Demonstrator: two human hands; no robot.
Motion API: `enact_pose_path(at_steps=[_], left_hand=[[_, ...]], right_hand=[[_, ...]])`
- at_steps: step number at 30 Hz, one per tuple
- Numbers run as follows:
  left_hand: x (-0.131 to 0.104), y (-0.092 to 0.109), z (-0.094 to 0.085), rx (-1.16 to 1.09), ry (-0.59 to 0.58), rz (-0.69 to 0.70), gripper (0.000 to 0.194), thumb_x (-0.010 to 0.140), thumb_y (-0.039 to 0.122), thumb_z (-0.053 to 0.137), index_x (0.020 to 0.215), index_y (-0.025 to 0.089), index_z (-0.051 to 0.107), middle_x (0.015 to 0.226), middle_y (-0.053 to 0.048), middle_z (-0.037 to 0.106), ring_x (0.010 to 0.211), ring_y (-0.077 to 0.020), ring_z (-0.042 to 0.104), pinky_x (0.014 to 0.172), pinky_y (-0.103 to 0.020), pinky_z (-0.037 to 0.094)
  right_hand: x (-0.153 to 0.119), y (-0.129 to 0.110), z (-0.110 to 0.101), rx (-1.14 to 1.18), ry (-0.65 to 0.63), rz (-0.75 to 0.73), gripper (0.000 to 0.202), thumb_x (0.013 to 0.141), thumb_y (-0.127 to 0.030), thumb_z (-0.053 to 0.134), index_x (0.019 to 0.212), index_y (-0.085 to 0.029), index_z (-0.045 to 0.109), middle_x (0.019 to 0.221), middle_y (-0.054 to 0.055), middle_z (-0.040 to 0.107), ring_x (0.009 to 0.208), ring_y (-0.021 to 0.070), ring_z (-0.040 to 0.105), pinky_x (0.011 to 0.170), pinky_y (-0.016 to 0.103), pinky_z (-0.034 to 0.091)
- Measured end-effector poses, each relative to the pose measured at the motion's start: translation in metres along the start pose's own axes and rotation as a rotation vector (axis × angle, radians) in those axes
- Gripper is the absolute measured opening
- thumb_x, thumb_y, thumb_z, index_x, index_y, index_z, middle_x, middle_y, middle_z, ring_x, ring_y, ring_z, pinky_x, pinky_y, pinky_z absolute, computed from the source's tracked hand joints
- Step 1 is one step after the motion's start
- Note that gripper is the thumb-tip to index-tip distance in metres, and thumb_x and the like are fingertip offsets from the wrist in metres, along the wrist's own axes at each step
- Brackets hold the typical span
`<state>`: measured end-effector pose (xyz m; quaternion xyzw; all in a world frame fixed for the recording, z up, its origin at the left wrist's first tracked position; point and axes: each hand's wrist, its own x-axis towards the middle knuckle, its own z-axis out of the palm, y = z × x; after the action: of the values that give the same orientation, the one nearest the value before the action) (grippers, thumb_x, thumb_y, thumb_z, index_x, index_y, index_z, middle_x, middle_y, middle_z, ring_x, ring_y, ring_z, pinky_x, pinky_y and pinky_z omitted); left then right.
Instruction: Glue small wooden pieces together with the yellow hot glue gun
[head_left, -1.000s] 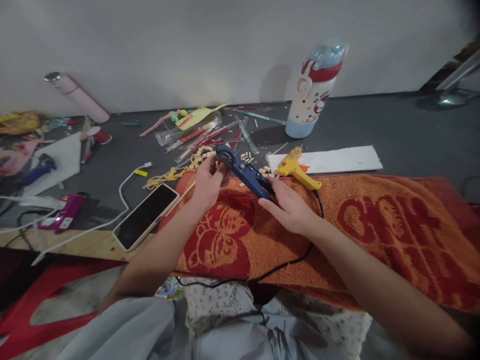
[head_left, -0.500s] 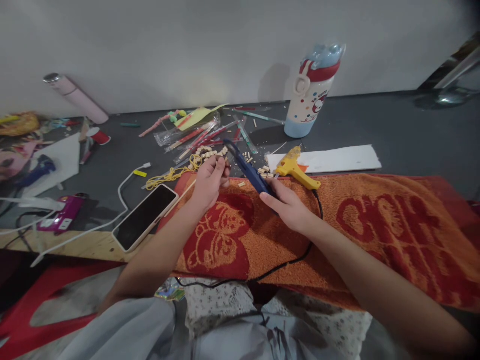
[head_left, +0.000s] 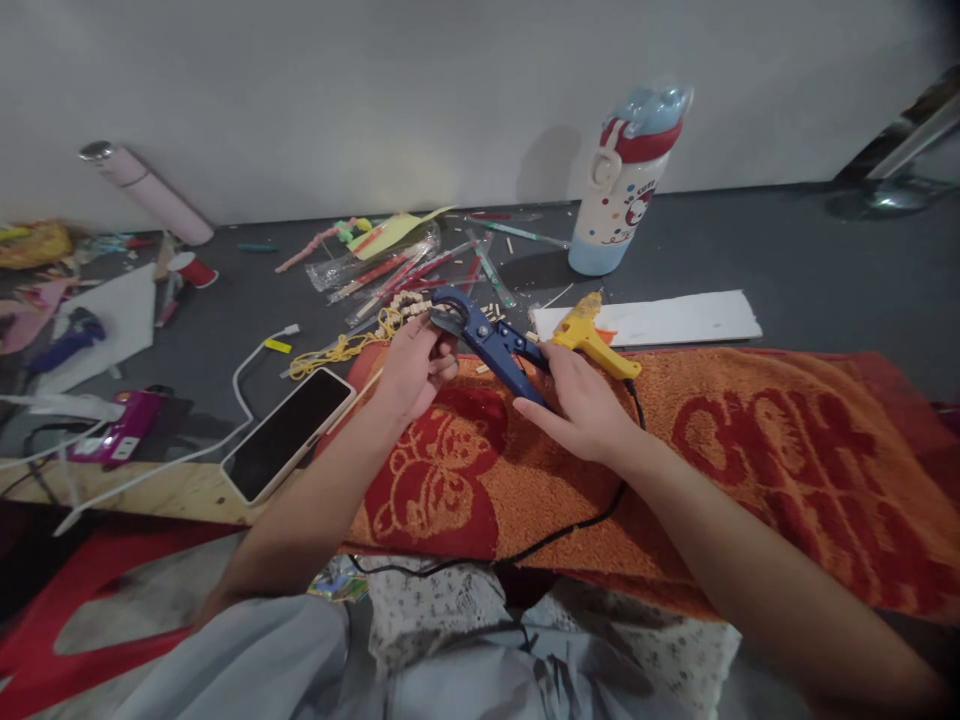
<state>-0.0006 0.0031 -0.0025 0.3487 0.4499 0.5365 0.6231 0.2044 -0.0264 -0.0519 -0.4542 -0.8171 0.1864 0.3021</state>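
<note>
My right hand [head_left: 577, 400] grips a blue pipe cutter [head_left: 495, 350] by its handles, which stand apart. The cutter's curved jaw and grey blade reach the fingertips of my left hand [head_left: 420, 362]. Those fingers are closed on a thin wooden stick [head_left: 367, 388], whose pale length shows behind the wrist; its end at the blade is hidden. Beneath both hands lies an orange and red towel [head_left: 570, 500]. Small cut wooden pieces [head_left: 409, 300] are heaped just beyond my left hand. To the right of the cutter, a yellow glue gun [head_left: 589, 335] rests on a white board [head_left: 682, 318].
A phone [head_left: 289, 435] and a white cable [head_left: 238, 385] lie to the left, near yellow string [head_left: 337, 352]. Wrapped sticks [head_left: 405, 270] are scattered behind. A tall bottle [head_left: 626, 195] stands at the back; a pink flask [head_left: 150, 190] leans at the left.
My right hand has turned the pipe cutter and its handles have spread apart. The jaw has come down to my left fingertips, and my left hand has shifted slightly left.
</note>
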Motion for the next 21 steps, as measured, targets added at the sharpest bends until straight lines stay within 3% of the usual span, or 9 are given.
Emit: enact_pose_path(at_steps=[7,21], left_hand=[[-0.0024,0.0026,0.0028,-0.025,0.021,-0.037,0.032,0.082,0.024,0.064,0.064,0.018,0.037,0.045,0.01,0.039,0.034,0.001,0.025,0.037,-0.012,0.019],[-0.0048,0.0039,0.0013,-0.064,-0.012,-0.06,0.033,0.078,0.02,0.065,0.064,0.018,0.035,0.046,0.011,0.034,0.035,0.0004,0.026,0.038,-0.013,0.019]], right_hand=[[0.0002,0.0009,0.0013,-0.04,0.026,-0.029,0.058,0.092,-0.058,0.041,0.13,-0.014,0.044,0.12,0.023,0.061,0.113,0.0382,0.057,0.091,0.057,0.047],[0.0025,-0.0004,-0.0008,0.009,-0.023,0.019,0.046,0.091,-0.044,0.044,0.126,-0.014,0.047,0.116,0.022,0.064,0.109,0.0378,0.061,0.087,0.055,0.049]])
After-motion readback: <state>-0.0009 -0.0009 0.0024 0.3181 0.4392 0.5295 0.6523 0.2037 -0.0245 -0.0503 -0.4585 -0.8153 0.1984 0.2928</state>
